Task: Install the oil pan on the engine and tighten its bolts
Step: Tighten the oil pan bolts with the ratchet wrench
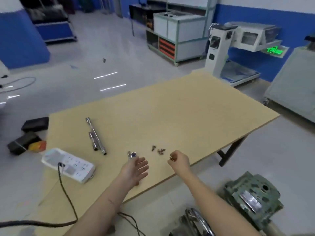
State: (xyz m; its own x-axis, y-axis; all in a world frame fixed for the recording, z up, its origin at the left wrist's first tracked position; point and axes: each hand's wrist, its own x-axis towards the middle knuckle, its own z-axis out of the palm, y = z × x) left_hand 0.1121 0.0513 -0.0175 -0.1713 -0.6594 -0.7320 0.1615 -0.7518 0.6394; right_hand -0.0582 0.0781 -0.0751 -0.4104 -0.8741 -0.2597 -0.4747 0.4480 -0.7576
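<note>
1. Right hand has its fingers curled, pinching what look like small bolts; left hand lies slack, palm up, holding nothing.
2. More bolts lie on the table; the engine sits low right. No oil pan is plainly visible.
3. Better to gather every bolt into the cupped left palm before turning to the engine.

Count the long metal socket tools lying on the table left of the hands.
2. One long extension bar lies diagonally; a shorter socket tube lies alongside it, touching. A separate small ratchet head sits by the left hand.
</note>
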